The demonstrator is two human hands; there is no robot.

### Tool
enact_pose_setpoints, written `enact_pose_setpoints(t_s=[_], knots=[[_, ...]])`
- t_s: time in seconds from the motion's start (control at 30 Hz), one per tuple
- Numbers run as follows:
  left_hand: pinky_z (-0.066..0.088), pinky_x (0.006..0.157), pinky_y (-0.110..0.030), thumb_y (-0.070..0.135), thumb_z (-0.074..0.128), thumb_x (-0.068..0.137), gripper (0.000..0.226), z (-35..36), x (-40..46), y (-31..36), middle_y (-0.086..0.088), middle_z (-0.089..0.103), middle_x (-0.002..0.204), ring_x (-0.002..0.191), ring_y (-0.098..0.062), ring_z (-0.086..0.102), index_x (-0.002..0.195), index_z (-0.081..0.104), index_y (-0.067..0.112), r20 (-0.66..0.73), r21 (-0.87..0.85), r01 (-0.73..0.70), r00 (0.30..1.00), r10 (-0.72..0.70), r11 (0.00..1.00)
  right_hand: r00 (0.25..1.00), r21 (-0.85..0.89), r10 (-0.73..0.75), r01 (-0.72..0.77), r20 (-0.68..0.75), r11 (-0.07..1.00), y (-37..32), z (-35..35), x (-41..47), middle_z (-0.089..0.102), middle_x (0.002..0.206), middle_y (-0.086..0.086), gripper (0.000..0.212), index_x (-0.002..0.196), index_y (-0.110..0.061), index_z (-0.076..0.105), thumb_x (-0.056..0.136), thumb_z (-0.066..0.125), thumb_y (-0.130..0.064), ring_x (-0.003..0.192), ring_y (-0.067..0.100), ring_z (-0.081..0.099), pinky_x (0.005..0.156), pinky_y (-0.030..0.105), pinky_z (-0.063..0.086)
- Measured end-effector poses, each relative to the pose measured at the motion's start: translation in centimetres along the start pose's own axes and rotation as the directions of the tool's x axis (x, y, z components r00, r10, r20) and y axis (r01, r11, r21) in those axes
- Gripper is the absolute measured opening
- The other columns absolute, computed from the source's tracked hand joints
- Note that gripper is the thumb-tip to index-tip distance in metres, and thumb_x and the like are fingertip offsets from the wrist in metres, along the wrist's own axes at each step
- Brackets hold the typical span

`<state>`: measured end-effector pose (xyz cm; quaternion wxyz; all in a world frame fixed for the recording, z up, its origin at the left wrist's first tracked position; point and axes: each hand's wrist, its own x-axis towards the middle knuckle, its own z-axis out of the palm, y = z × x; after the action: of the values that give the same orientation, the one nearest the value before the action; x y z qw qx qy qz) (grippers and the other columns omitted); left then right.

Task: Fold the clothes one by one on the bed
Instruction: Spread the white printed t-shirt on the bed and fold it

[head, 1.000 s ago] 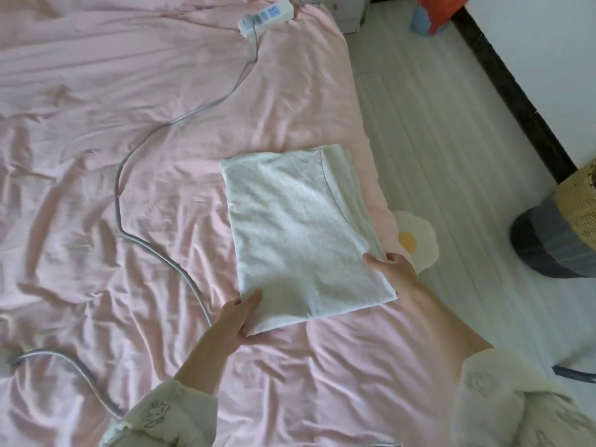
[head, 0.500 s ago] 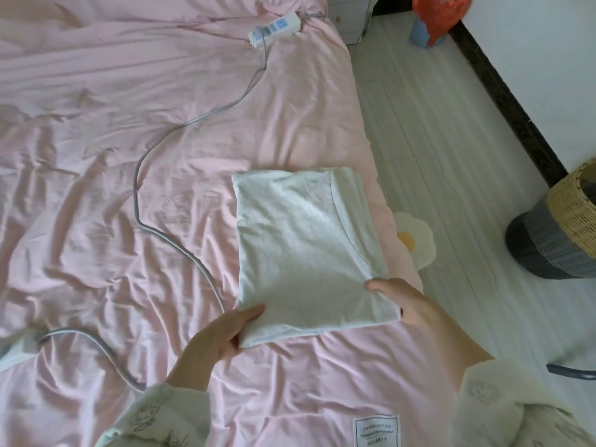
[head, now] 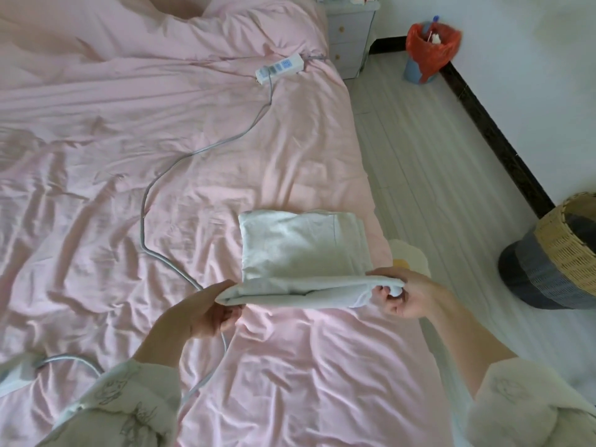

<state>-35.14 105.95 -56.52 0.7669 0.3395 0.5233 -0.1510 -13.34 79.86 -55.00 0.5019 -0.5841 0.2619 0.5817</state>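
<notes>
A pale grey folded garment [head: 300, 250] lies on the pink bed sheet [head: 161, 156] near the bed's right edge. Its near edge is lifted off the sheet. My left hand [head: 209, 312] grips the near left corner, fingers curled under the cloth. At the near right corner my right hand [head: 404, 293] grips the cloth with the thumb on top. The far half of the garment still rests flat on the bed.
A white power strip [head: 280, 68] lies on the bed at the back, its grey cable [head: 151, 195] running toward me past my left hand. On the floor to the right stand a wicker basket [head: 564, 250], a red-bagged bin [head: 430, 53], and a white nightstand [head: 350, 33].
Both hands went from touching the garment's near corners to gripping them, and the near edge has been lifted off the sheet. The camera view has tilted up.
</notes>
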Motion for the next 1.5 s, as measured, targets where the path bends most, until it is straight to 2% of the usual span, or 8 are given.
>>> enact_pose_setpoints(t_s=[0.2, 0.3, 0.5, 0.57, 0.77, 1.07, 1.3, 1.5], knots=[[0.056, 0.047, -0.024, 0.022, 0.049, 0.087, 0.03, 1.9, 3.0, 5.9, -0.006, 0.067, 0.064, 0.05, -0.014, 0.065, 0.071, 0.067, 0.004, 0.002, -0.327, -0.172, 0.983, 0.183, 0.929, 0.973, 0.286, -0.228, 0.209, 0.036, 0.935, -6.3, 4.5, 2.9, 0.069, 0.063, 0.009, 0.016, 0.082, -0.006, 0.056, 0.091, 0.045, -0.014, 0.052, 0.013, 0.067, 0.035, 0.012, 0.035], [0.058, 0.068, -0.032, 0.032, 0.042, 0.095, 0.033, 2.2, 5.1, 7.3, -0.009, 0.07, 0.088, 0.078, -0.021, 0.067, 0.094, 0.063, 0.007, -0.039, -0.371, -0.246, 0.968, 0.25, 0.896, 0.929, 0.358, -0.368, 0.359, -0.045, 0.862, -7.5, 5.3, 4.8, 0.07, 0.092, 0.011, 0.022, 0.097, -0.006, 0.053, 0.096, 0.049, -0.028, 0.084, 0.02, 0.067, 0.067, 0.026, 0.054], [0.039, 0.051, -0.022, 0.017, 0.049, 0.094, 0.006, 0.5, 9.5, 4.3, -0.001, 0.047, 0.068, 0.05, -0.011, 0.043, 0.092, 0.054, 0.016, -0.387, 0.15, -0.242, 0.878, 0.282, 0.959, 0.701, -0.657, -0.592, 0.232, -0.397, 0.717, -3.7, 3.9, 9.2, 0.058, 0.122, 0.011, 0.05, 0.123, -0.012, 0.053, 0.088, 0.054, -0.049, 0.117, 0.03, 0.051, 0.087, 0.036, 0.042], [0.042, 0.054, -0.024, 0.019, 0.052, 0.093, 0.008, 0.0, 10.7, 2.9, -0.005, 0.05, 0.072, 0.056, -0.014, 0.049, 0.089, 0.058, 0.014, -0.352, 0.26, -0.198, 0.892, 0.284, 0.945, 0.717, -0.679, -0.575, 0.195, -0.394, 0.708, -2.8, 3.7, 9.8, 0.045, 0.139, 0.008, 0.079, 0.141, -0.016, 0.035, 0.08, 0.059, -0.058, 0.132, 0.029, 0.037, 0.105, 0.045, 0.033], [0.046, 0.097, -0.043, 0.046, 0.076, 0.064, 0.06, 0.8, 11.6, 2.0, -0.007, 0.065, 0.106, 0.103, -0.027, 0.06, 0.109, 0.057, 0.01, -0.239, 0.157, -0.174, 0.948, 0.208, 0.972, 0.943, -0.235, -0.302, 0.265, -0.137, 0.935, -2.7, 3.6, 10.1, 0.064, 0.117, 0.003, 0.089, 0.122, -0.016, 0.055, 0.054, 0.072, -0.071, 0.101, 0.023, 0.063, 0.083, 0.036, 0.05], [0.04, 0.044, -0.022, 0.021, 0.058, 0.087, 0.011, 0.9, 8.4, 2.4, -0.005, 0.057, 0.071, 0.062, -0.018, 0.052, 0.089, 0.057, 0.011, -0.103, -0.003, -0.07, 0.992, 0.069, 0.998, 0.981, -0.014, -0.178, 0.177, -0.075, 0.984, -2.9, 5.2, 6.7, 0.066, 0.097, 0.014, 0.037, 0.11, -0.002, 0.059, 0.084, 0.066, -0.028, 0.089, 0.029, 0.064, 0.084, 0.042, 0.053], [0.051, 0.047, -0.024, 0.013, 0.047, 0.084, 0.017, 1.9, 3.2, 1.6, -0.008, 0.067, 0.067, 0.055, -0.022, 0.064, 0.095, 0.059, 0.008, 0.062, 0.046, -0.108, 0.993, 0.105, 0.993, 0.967, 0.016, -0.256, 0.256, -0.017, 0.966, 1.3, 2.9, 1.4, 0.069, 0.063, 0.006, 0.013, 0.093, -0.006, 0.061, 0.087, 0.058, -0.017, 0.071, 0.023, 0.065, 0.066, 0.035, 0.054], [0.057, 0.071, -0.042, 0.035, 0.063, 0.08, 0.029, 5.9, -1.2, 0.2, -0.007, 0.073, 0.091, 0.084, -0.027, 0.069, 0.101, 0.068, 0.016, 0.193, 0.138, -0.217, 0.963, 0.189, 0.966, 0.943, 0.072, -0.332, 0.334, -0.032, 0.94, 5.1, -1.2, -4.2, 0.07, 0.094, 0.009, 0.036, 0.113, -0.006, 0.059, 0.08, 0.066, -0.02, 0.082, 0.024, 0.069, 0.068, 0.036, 0.055]])
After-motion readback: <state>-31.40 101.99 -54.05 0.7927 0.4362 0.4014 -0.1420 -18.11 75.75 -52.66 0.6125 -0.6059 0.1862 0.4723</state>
